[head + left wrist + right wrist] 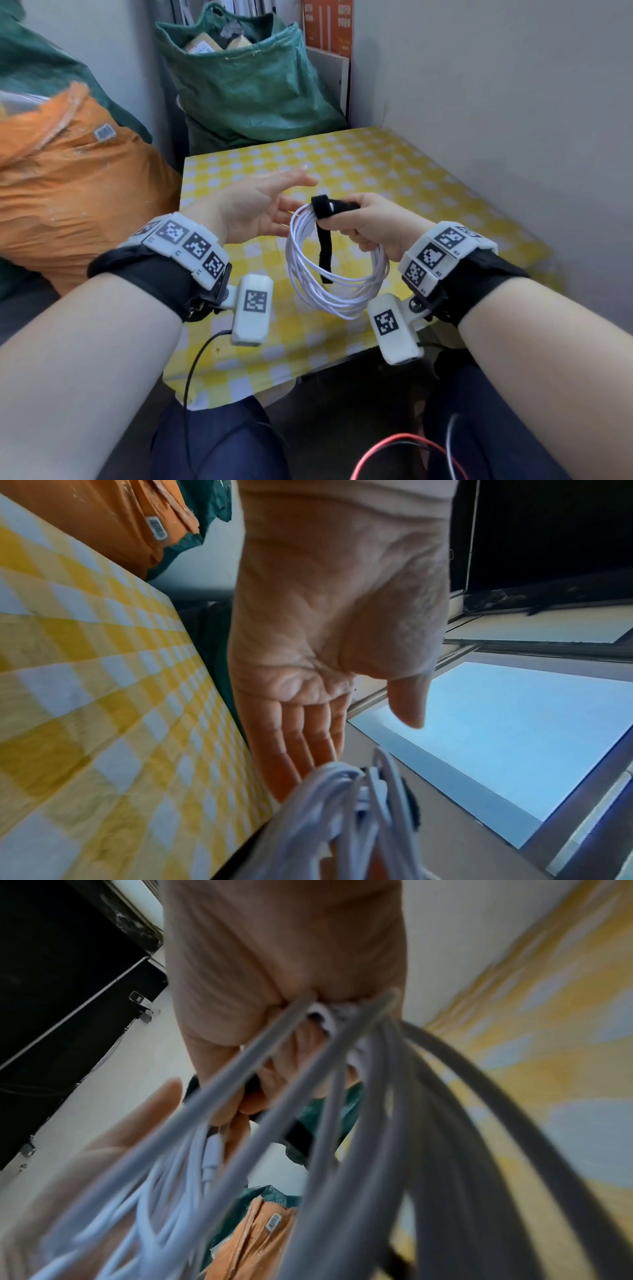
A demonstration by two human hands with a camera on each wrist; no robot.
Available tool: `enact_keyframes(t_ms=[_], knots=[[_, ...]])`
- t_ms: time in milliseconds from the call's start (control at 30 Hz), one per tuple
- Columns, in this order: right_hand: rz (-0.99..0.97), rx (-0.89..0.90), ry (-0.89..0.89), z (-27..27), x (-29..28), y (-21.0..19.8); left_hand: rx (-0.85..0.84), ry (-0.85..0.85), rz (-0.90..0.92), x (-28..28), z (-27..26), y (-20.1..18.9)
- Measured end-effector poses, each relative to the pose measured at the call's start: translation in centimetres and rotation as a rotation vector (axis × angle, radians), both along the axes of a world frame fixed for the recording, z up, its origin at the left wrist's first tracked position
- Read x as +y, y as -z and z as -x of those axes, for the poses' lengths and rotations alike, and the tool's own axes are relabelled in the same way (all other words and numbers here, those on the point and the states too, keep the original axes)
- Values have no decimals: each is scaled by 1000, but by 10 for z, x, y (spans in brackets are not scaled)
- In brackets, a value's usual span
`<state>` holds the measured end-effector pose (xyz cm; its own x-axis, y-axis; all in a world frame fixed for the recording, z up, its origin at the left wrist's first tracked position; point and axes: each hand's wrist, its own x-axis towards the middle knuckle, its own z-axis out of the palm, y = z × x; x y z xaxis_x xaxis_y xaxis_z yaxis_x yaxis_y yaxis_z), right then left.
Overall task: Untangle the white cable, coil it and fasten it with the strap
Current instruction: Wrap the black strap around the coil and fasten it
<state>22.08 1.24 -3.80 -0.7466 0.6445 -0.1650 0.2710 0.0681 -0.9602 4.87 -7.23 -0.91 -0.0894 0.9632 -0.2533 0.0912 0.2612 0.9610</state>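
- Fingers (346,230) of the right hand (371,222) are curled round the top of the coiled white cable (329,270), gripping it above the bench (428,171); the loops hang down between the two wrists.
- A black strap (323,219) is wrapped over the top of the coil at the right hand, one tail hanging down across the loops.
- Fingers (301,739) of the left hand (253,209) are straight and released, palm turned toward the coil, tips just beside the cable.
- White bands with black square codes sit on both wrists.
- The bench wears a yellow and white checked cloth (376,161), set against a plain grey wall.
- Left of it lies an orange sack (78,192) with a small barcode label, too small to read.
- Beyond stands a green sack (250,92) holding boxes, and an orange board with unreadable white writing.
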Motion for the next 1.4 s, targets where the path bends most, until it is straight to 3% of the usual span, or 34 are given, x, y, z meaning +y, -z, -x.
enact_keyframes(t_ms=[167,400,600,767,900,967,1100,1200,1300,1400], knots=[[-24,-52,-1,1,1,4,56,45,-112,2,-6,2],[-124,-121,-73,2,0,5,81,-156,-373,10,-9,-2],[-248,-138,-74,-1,-4,-4,-37,-319,-502,13,-3,-7],[-174,82,-50,-1,-7,-11,-46,-491,-330,16,7,8],[-169,154,18,-1,-7,-13,100,-227,-84,13,-5,21],[-136,192,43,0,-5,-13,68,-149,-33,14,-9,22],[-67,232,71,0,-3,-10,-36,-23,-2,8,-13,15],[-29,203,84,1,-3,-8,28,33,65,3,-10,9],[3,177,140,1,-3,-5,169,-60,74,4,-5,2],[42,164,158,1,-5,-3,190,-205,-117,7,-4,-5]])
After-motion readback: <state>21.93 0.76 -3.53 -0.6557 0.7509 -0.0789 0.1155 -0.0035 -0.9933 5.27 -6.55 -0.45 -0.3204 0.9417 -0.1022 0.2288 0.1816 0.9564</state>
